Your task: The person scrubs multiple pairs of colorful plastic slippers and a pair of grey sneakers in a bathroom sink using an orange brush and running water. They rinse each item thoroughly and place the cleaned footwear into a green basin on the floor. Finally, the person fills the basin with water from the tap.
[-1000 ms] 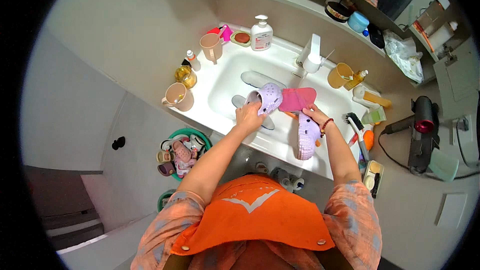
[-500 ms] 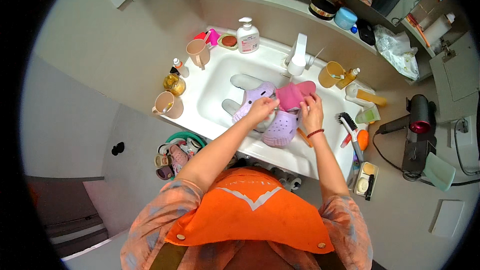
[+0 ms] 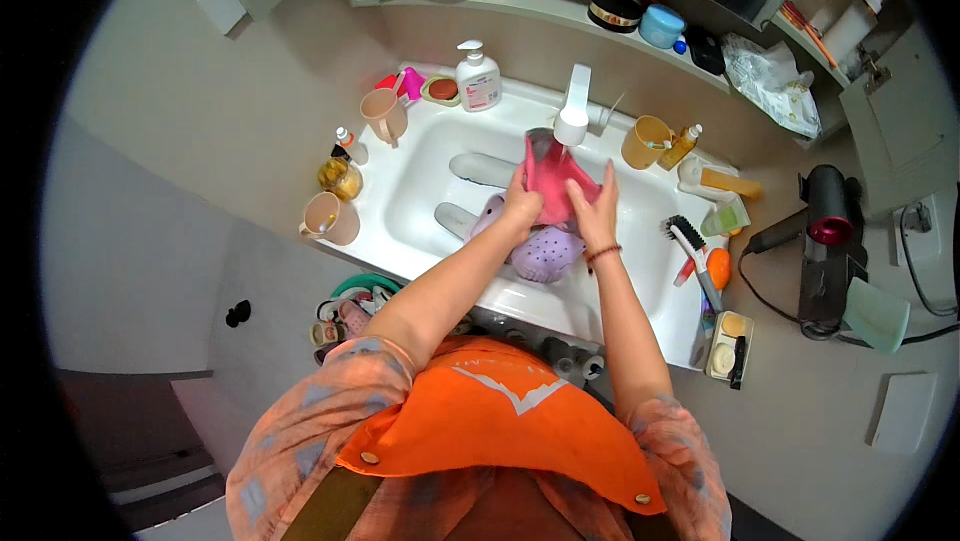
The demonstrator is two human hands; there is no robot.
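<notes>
Beneath the white faucet (image 3: 573,119), a soft pink piece like a cloth or liner (image 3: 553,179), grey at its far end, is stretched between my hands. My left hand (image 3: 521,205) is closed on its left edge. On its right side my right hand (image 3: 596,209) grips it, thumb on top and a finger pointing up. Just below lies a lilac clog with holes (image 3: 548,254); a second lilac clog (image 3: 490,211) is partly hidden by my left hand. Two grey insoles (image 3: 481,169) lie in the sink to the left.
The white sink (image 3: 410,186) has cups, a pump bottle (image 3: 478,77) and soap around its rim. A black-bristled brush (image 3: 690,241) lies on the right side. Beyond it hangs a hair dryer (image 3: 828,206). A basin of shoes (image 3: 355,311) stands on the floor at left.
Both hands have moved the pink piece up and left, under the faucet. It has been turned and spread, showing its grey part. An orange-brown stick beside the clog is no longer visible.
</notes>
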